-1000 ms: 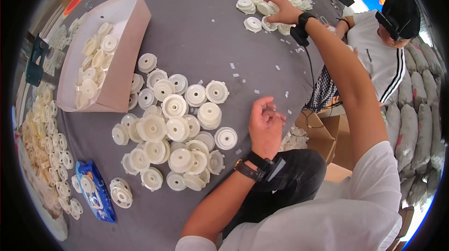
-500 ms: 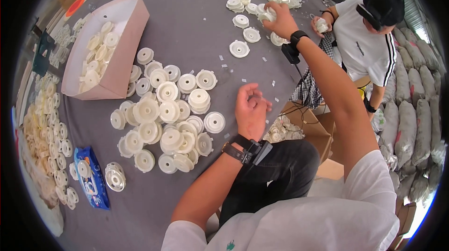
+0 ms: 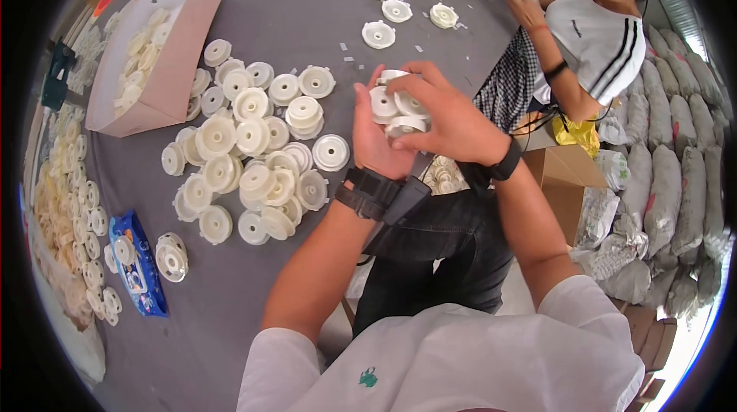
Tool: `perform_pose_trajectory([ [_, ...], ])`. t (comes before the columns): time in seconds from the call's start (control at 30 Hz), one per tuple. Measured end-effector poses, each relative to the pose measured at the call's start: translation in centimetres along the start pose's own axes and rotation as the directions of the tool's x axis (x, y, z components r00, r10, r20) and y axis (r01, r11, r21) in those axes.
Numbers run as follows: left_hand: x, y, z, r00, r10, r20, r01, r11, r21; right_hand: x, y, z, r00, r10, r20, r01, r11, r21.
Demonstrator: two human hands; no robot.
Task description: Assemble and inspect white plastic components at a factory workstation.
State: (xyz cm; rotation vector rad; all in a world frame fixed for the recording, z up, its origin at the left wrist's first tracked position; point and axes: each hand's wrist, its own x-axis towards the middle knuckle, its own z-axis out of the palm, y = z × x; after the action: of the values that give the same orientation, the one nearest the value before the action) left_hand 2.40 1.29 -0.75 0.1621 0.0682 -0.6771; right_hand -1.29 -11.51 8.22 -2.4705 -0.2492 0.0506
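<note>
In front of my lap, my two hands meet around several small white round plastic discs (image 3: 384, 105) with hub centres. My left hand (image 3: 375, 149) is cupped palm-up beneath them, its thumb upright along their left side. My right hand (image 3: 464, 122) curls over from the right, fingers and thumb gripping the discs. Just left of my left hand lies a heaped pile of similar white discs (image 3: 252, 136) on the grey-covered table (image 3: 253, 312). Past my hands, a few single discs (image 3: 378, 34) lie spread out.
A pink-sided box (image 3: 184, 51) with discs inside stands at the left. Nearer are a blue packet (image 3: 138, 266) and a shiny disc (image 3: 171, 257). More discs line the left edge. On the right, a co-worker (image 3: 587, 36) handles a white part. Cardboard boxes (image 3: 564, 174) and stacked sacks (image 3: 660, 182) stand beyond.
My right hand has come back from the far discs with white discs in it and joined my left hand. The co-worker's hands have come together; the view has shifted slightly.
</note>
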Motion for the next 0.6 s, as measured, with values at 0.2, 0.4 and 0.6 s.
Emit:
perform_pose_trajectory([
  [0.2, 0.2, -0.3, -0.3, 0.997, -0.074, -0.005, 0.073, 0.990, -0.124, -1.3, 0.8, 0.9, 0.992, -0.047, -0.116, 0.073, 0.969, 0.234],
  [0.4, -0.1, 0.1, -0.1, 0.992, -0.125, 0.004, 0.125, 0.991, -0.057, -2.4, 0.1, -0.2, 0.978, 0.129, -0.166, -0.031, 0.870, 0.492],
  [0.6, -0.2, -0.5, 0.8, 0.993, -0.120, -0.017, 0.120, 0.993, 0.004, -2.0, 3.0, 0.9, 0.841, 0.367, -0.399, -0.162, 0.873, 0.461],
])
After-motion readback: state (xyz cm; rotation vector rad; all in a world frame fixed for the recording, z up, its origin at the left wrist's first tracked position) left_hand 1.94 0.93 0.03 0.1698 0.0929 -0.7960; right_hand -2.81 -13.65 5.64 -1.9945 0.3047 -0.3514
